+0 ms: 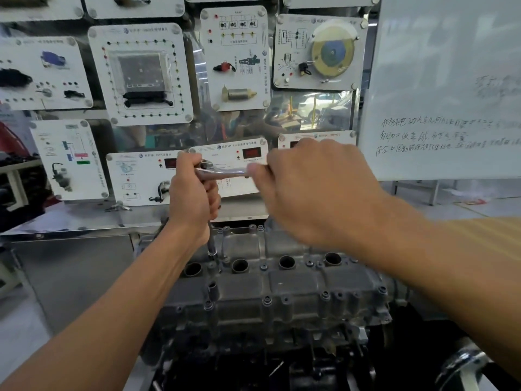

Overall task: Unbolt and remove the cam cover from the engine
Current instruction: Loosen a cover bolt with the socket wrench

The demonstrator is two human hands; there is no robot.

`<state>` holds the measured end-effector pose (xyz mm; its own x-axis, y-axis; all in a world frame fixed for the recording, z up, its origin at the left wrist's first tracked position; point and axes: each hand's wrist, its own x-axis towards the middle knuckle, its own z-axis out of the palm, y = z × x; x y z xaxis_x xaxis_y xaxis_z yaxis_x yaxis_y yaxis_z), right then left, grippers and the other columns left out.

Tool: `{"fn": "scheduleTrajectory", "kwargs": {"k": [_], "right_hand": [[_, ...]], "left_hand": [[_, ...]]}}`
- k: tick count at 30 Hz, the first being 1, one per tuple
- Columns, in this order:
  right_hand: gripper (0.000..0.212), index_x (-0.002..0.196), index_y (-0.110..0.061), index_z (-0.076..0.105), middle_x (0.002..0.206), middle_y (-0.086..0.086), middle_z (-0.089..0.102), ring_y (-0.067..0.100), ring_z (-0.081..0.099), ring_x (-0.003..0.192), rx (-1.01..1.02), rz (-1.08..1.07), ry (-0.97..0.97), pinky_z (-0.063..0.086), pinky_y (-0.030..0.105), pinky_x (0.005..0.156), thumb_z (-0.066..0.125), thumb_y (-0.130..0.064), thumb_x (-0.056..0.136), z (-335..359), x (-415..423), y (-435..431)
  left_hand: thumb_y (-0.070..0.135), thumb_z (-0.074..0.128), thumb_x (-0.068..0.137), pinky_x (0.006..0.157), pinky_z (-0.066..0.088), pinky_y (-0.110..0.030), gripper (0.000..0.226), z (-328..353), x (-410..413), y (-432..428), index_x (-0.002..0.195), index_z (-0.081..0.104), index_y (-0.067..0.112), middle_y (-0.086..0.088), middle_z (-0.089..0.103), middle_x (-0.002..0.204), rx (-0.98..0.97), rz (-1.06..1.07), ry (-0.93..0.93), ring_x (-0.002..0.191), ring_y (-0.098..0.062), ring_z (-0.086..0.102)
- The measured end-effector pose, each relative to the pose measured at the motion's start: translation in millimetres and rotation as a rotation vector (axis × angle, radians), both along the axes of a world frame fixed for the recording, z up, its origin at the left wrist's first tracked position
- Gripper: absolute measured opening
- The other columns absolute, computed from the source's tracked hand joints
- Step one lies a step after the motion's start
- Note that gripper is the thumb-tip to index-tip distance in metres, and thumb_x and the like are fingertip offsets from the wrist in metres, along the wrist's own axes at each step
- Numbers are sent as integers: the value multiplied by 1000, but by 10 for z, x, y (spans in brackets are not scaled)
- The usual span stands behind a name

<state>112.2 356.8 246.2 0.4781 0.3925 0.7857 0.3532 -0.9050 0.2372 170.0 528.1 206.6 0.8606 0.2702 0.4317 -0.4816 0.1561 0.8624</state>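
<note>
Cam cover sits on top of the engine, low centre of view, below and in front of both hands. Its long axis runs left to right across the view. Grey casting, not lifted. Bolts show in the bosses along the near edge, so by my reading the unbolting is not finished.

Four round plug wells in a row down the middle of the cover. They are dark inside and I cannot tell what, if anything, is in them.

Extension drops nearly upright from the hands to the cover's left part. Its socket end lands on or just beside a fastener between the two leftmost wells; the seat itself is too small to confirm.

Left hand is curled round the top of the extension, just under the head of the ratchet, and is the hand nearer the bolt. Right hand pinches the far end of the ratchet handle, blurred. The handle lies roughly level and parallel to the cover's long axis.

The next swing depends on one thing: the extension staying plumb over the fastener while the handle sweeps — the left hand is steadying it.

Behind are white training panels on a board, with a whiteboard to the right.
</note>
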Motion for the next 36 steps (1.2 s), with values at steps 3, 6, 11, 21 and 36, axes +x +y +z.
{"fn": "scheduleTrajectory", "kwargs": {"k": [3, 6, 11, 21, 36], "right_hand": [[49, 57, -23, 25, 55, -4, 23, 13, 19, 43, -87, -18, 44, 11, 23, 45, 55, -38, 93, 38, -226, 95], [48, 70, -22, 42, 64, -3, 33, 22, 37, 58, -25, 73, 93, 24, 31, 52, 25, -51, 103, 125, -14, 43], [66, 67, -23, 57, 58, -6, 45, 24, 49, 63, 53, 75, 56, 29, 32, 57, 16, -65, 99, 68, 338, -101], [68, 48, -21, 37, 44, -8, 34, 6, 34, 45, 115, 205, -26, 23, 26, 51, 20, -61, 100, 157, 803, -169], [64, 58, -20, 48, 52, -5, 48, 12, 45, 50, 95, 310, 63, 25, 25, 51, 15, -55, 101, 155, 1000, 42]], "left_hand": [[41, 36, 94, 37, 15, -19, 56, 15, -4, -33, 40, 34, 26, 9, 26, 42, -11, 12, 12, 36, -11, 16], [43, 35, 95, 37, 15, -19, 55, 19, -10, 3, 43, 32, 27, 8, 22, 42, -11, 19, 21, 38, -12, 14], [44, 37, 93, 38, 15, -17, 49, -6, 12, -13, 47, 29, 27, 8, 21, 45, 47, -14, 17, 40, -12, 12], [45, 35, 95, 38, 13, -18, 46, 26, 40, -2, 54, 28, 25, 7, 22, 46, 65, 5, 49, 41, -13, 11], [51, 38, 85, 39, 14, -20, 45, -137, -214, 25, 49, 31, 24, 10, 22, 42, 40, -19, -37, 39, -11, 14]]}}
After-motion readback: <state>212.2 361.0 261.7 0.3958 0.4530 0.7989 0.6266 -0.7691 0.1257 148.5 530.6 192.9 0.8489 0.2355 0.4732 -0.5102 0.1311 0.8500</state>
